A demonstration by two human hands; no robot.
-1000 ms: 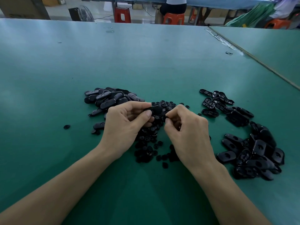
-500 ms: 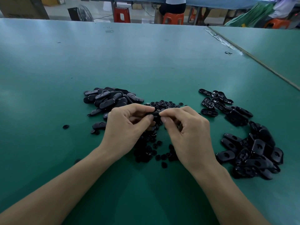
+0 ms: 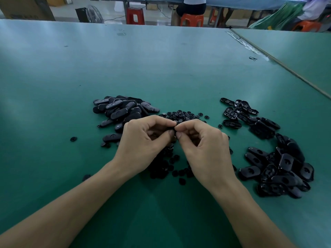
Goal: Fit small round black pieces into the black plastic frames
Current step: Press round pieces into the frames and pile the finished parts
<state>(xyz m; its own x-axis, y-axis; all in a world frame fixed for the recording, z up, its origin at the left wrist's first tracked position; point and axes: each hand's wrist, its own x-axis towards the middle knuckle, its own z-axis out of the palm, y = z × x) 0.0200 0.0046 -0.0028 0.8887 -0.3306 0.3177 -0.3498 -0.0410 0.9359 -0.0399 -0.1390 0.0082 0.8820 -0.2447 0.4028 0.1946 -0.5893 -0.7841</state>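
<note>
Both forearms reached in from the near edge of the green table. The left hand and right hand met fingertip to fingertip above the scattered round pieces. Each hand's thumb and forefinger were curled tight, pinching one black part between them. The part was mostly hidden, so I cannot tell whether it was a frame or a round piece. The right heap of frames lay just beside the right hand. A stray round piece sat apart to the left. Beyond the left hand lay the left heap of frames, smooth sides up. A smaller cluster of frames lay further right. At the back stood a red stool and a fan.
</note>
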